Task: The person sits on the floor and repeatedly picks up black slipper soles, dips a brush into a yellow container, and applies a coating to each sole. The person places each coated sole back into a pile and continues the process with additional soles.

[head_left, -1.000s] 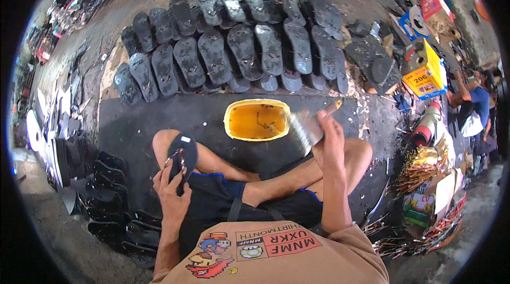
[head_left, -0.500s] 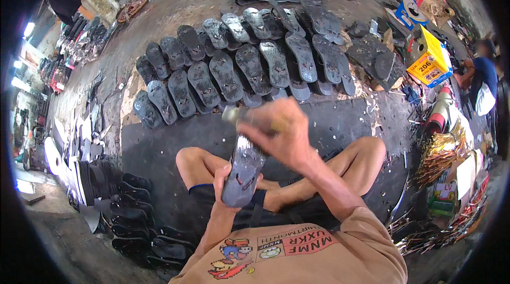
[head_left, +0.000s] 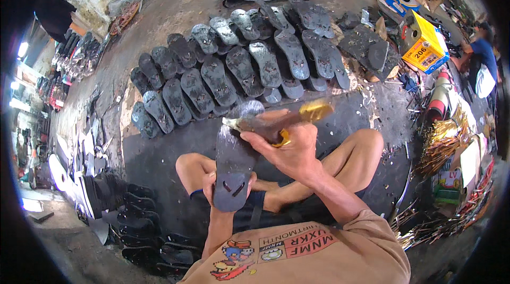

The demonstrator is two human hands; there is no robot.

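My left hand (head_left: 211, 186) is closed on the heel end of a dark grey sandal sole (head_left: 234, 157), thumb and fingers at its opposite edges. Two short slots with reddish marks show in the sole near that end. Its far end looks wet and shiny. Above the sole, my right hand (head_left: 295, 148) is wrapped round a long tool with a yellow end (head_left: 317, 110) and a pale tip. The tip lies over the far half of the sole; whether it touches, I cannot tell. Part of the tool is hidden by the fingers.
Rows of dark soles (head_left: 215, 79) lie beyond my hands. Stacked black soles (head_left: 141, 220) stand at the lower left. On the right are a yellow box (head_left: 423, 45), a bundle of thin golden strips (head_left: 443, 148) and a seated person (head_left: 482, 63). A black mat (head_left: 154, 151) lies beneath me.
The tool has swung round, so its yellow end now points right, clear of my hand. My left hand has tipped the sole flatter and more upright in view. The whole view has shifted slightly.
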